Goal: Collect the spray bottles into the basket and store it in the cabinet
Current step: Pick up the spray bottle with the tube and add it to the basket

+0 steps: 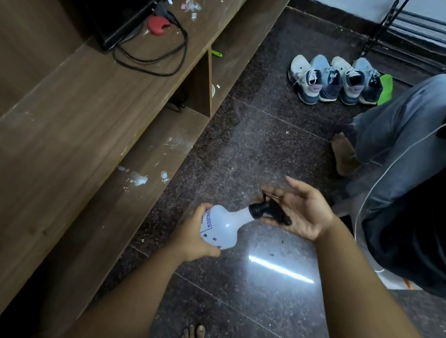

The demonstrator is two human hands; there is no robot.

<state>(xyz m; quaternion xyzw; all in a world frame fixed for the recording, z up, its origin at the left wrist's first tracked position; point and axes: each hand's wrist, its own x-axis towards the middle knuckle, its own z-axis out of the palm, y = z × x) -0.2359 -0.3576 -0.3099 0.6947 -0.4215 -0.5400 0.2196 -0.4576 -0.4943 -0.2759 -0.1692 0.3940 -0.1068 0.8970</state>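
**One bottle in hand, no basket in sight**

You are holding a white spray bottle (221, 226) on its side above the dark floor (256, 299), just off the front edge of the wooden cabinet (82, 112). Your left hand (193, 239) is wrapped around the round body, fingers closed on it. Your right hand (299, 210) sits at the black trigger head (270, 211) with the palm open and the fingers spread; it cradles the head rather than clamps it.

This looks like the collecting step, with this bottle picked up but not yet put away. The basket is nowhere in this view, and no other bottles show either, so you cannot tell how far along the collecting is.

Next, you will likely need to turn and find the basket, then lower the bottle in. Keep a firm hold on the body, since the smooth plastic could slip. A second person (413, 164) sits close on your right.
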